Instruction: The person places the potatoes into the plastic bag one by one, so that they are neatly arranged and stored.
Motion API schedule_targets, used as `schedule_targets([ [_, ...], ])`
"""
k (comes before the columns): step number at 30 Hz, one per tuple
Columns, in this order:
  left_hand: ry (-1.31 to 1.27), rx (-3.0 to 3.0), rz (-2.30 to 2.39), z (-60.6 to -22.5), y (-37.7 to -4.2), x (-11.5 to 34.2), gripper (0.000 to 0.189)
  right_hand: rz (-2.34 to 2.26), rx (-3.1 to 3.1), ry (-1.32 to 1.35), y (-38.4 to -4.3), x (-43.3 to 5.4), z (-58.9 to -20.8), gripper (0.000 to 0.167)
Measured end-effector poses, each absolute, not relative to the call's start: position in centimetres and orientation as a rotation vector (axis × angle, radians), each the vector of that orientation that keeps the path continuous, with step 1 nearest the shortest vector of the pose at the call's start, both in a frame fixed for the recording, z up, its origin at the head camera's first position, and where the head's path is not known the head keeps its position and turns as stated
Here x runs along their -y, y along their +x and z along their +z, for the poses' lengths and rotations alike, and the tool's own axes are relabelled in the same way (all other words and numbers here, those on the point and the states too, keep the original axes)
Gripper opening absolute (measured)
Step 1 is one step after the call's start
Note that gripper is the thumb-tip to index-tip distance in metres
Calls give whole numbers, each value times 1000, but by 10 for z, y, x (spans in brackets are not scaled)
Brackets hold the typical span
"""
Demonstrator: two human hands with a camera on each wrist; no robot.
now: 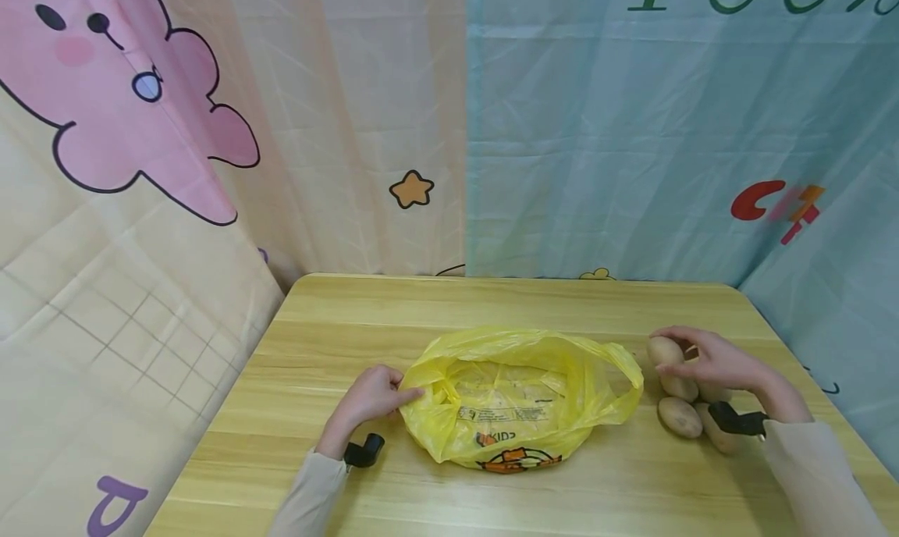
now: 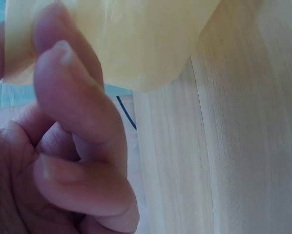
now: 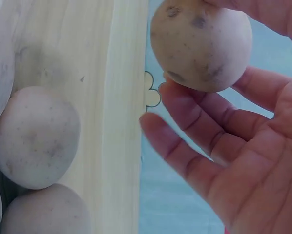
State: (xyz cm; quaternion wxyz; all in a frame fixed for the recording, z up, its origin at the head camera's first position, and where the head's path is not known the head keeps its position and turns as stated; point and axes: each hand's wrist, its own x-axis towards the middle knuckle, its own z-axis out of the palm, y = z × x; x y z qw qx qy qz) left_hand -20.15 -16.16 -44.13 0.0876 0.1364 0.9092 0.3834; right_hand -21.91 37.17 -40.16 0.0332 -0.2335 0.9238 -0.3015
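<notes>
A yellow plastic bag lies on the table with its mouth spread and printing on its front. At the bag's left rim, my left hand pinches the film between thumb and fingers. The left wrist view has the yellow film beyond the curled fingers. To the right of the bag, my right hand grips a potato. The right wrist view has this potato between thumb and fingers. Several other potatoes lie clustered beneath and beside that hand, partly hidden by it.
The wooden table has rounded far corners. Printed curtains hang behind it and along both sides. A black wrist camera sits on the left wrist, another black camera on the right.
</notes>
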Motion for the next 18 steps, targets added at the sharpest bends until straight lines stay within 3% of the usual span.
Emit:
schedule_targets([
  [18,394,-2707,1136,-438,-198,160,34,-911,-3051,-672,-220,-356,-390,52],
])
